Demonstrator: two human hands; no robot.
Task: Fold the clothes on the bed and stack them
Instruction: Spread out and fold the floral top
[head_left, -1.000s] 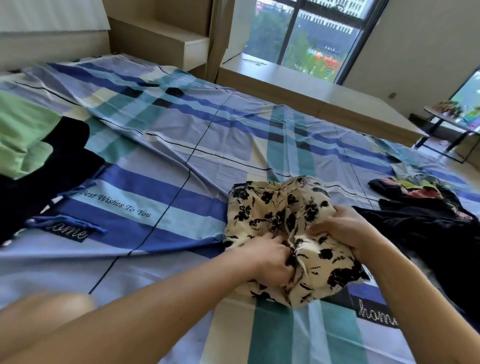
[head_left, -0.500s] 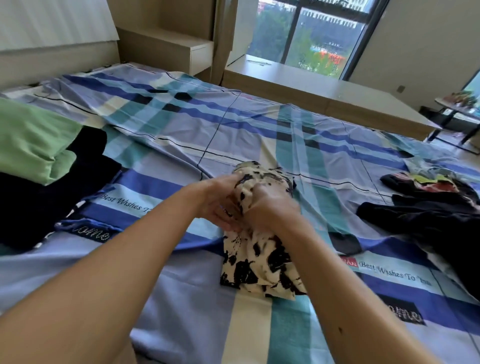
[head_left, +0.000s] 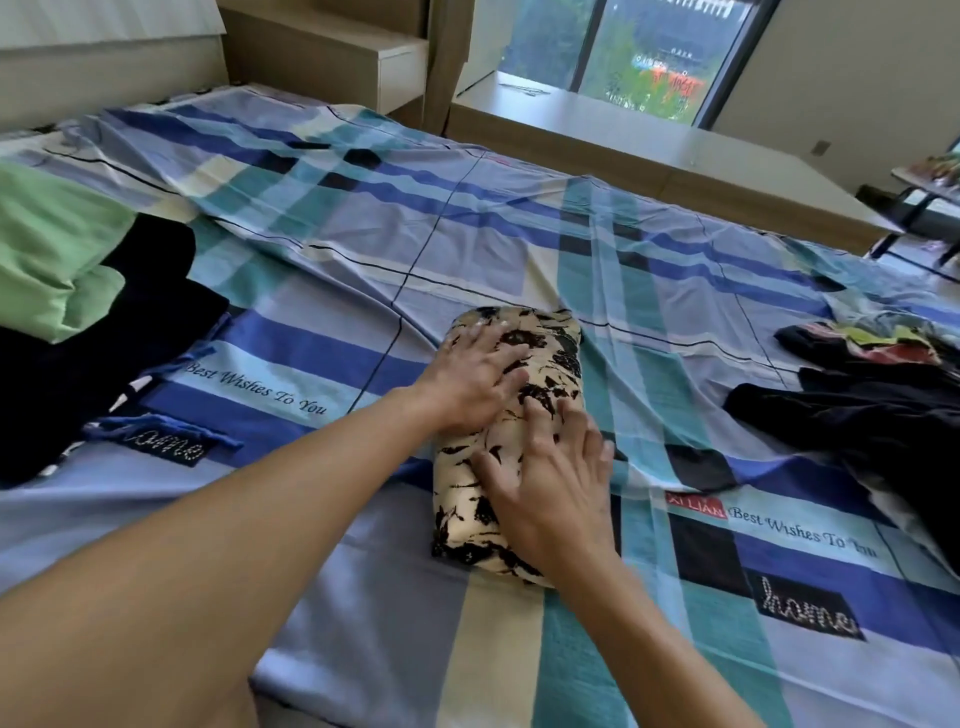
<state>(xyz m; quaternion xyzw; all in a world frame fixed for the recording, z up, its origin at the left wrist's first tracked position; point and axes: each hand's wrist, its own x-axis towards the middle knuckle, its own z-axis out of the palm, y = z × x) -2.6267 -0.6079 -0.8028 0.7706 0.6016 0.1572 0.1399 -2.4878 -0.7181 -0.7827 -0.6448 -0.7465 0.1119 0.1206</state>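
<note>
One wide bed (head_left: 467, 249) fills most of the view, covered by a sheet striped in blue, teal and cream with printed words. Beyond its far edge stands a low wooden ledge (head_left: 649, 135) under a window (head_left: 644, 52).

On the left side of the bed lies a black garment (head_left: 104, 364), with a green garment (head_left: 47, 244) resting on top of it. On the right side lies a loose heap of dark clothes (head_left: 872, 415), with a crumpled multicoloured piece (head_left: 872, 345) just behind it.

Between these two groups, near the middle of the bed and well apart from both, sits a cream garment with black flower print (head_left: 550, 358), folded into a compact oblong bundle.

Both hands lie on this bundle. The left hand (head_left: 472, 374) presses flat on its far half with fingers straight and spread. The right hand (head_left: 556, 483) presses flat on its near half, fingers likewise stretched out, gripping nothing.
</note>
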